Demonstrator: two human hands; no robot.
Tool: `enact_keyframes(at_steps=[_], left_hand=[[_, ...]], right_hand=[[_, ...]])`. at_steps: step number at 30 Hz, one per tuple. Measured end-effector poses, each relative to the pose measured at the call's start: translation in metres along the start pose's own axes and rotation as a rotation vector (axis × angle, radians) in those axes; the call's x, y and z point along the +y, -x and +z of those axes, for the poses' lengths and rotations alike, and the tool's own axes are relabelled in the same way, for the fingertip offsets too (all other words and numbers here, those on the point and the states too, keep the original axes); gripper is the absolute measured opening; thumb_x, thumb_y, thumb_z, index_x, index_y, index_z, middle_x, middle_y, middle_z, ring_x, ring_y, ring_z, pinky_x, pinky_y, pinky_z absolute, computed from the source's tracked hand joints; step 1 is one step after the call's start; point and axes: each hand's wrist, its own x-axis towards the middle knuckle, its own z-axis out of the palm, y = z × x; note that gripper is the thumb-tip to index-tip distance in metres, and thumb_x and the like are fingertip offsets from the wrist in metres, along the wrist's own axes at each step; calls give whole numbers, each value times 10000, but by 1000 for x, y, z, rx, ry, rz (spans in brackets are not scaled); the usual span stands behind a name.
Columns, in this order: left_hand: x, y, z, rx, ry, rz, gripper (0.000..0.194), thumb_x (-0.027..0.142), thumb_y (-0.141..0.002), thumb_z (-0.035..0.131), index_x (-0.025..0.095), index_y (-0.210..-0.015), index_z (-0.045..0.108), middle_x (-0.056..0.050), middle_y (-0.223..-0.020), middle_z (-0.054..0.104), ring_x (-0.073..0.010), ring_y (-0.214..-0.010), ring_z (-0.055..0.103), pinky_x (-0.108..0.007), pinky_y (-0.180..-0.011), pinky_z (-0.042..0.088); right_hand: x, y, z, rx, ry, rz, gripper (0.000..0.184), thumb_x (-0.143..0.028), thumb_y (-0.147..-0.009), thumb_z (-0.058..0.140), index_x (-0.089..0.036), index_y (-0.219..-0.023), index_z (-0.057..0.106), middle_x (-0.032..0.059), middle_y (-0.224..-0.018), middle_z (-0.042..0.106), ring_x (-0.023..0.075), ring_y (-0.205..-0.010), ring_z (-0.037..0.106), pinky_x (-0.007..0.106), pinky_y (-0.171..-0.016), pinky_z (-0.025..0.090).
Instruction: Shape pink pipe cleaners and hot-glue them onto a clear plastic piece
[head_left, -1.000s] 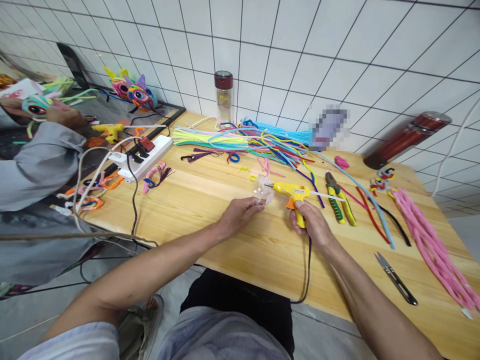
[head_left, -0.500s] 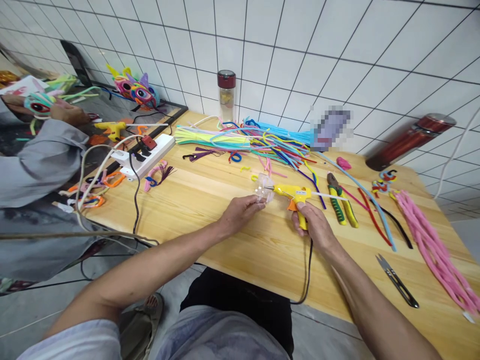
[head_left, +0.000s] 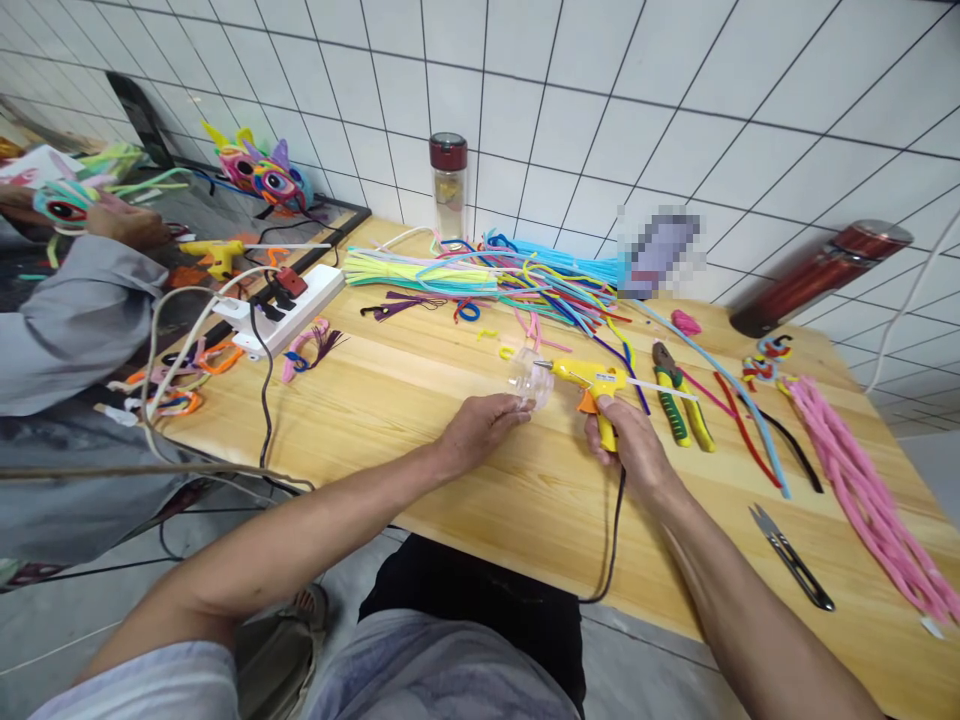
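Over the middle of the table, my left hand point(head_left: 487, 428) pinches a small clear plastic piece point(head_left: 531, 378) by its lower edge; its exact kind is hard to make out. My right hand point(head_left: 630, 440) is wrapped round the handle of a yellow hot glue gun point(head_left: 589, 378), fingers near its orange trigger. The gun's metal nozzle points left and sits right at the clear piece; whether it touches I cannot tell. A white glue stick point(head_left: 660, 388) sticks out of the gun's back. The gun's black cord drops from the handle over the table edge.
Behind my hands lies a bundle of coloured pipe cleaners point(head_left: 480, 272). Pliers point(head_left: 679, 395), thread snips point(head_left: 791, 555) and pink pipe cleaners point(head_left: 870, 490) lie to the right. Two flasks stand along the wall. At left are a power strip point(head_left: 289, 310) and a co-worker's sleeve point(head_left: 82, 295).
The glue gun's nozzle has shifted slightly relative to the clear piece, which is turned a little. Both hands keep their holds. The whole view has shifted slightly.
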Motion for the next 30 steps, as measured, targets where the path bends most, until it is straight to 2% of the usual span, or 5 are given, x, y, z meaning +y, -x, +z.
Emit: enact_keyframes(at_steps=[11, 21, 25, 30], left_hand=[[4, 1, -1, 4, 13, -26, 263, 358, -951, 612, 220, -1067, 804, -31, -1168, 812, -237, -1117, 750, -310, -1011, 560], [3, 0, -3, 31, 38, -16, 260, 353, -962, 595, 199, -1037, 792, -37, -1150, 815, -243, -1102, 754, -305, -977, 564], [3, 1, -2, 21, 11, -9, 249, 350, -969, 588, 191, -997, 776, -36, -1103, 819, -230, -1078, 756, -289, -969, 552], [2, 1, -1, -5, -21, 11, 256, 358, -975, 578, 206, -1024, 779, -45, -1117, 814, -232, -1102, 748, -292, -987, 541]], right_hand=[[5, 0, -2, -5, 37, -23, 454, -628, -873, 646, -216, -706, 557, -10, -514, 557, 106, -363, 422, 247, -373, 263], [-5, 6, 2, -8, 83, -41, 419, -594, -870, 640, -235, -683, 533, -19, -463, 515, 114, -350, 383, 271, -363, 249], [-7, 6, 1, 40, 67, -58, 413, -570, -902, 606, -236, -669, 539, -18, -447, 495, 117, -358, 372, 282, -382, 274], [-6, 4, 1, 54, 71, -49, 422, -586, -886, 627, -232, -674, 539, -8, -489, 539, 116, -366, 407, 277, -386, 268]])
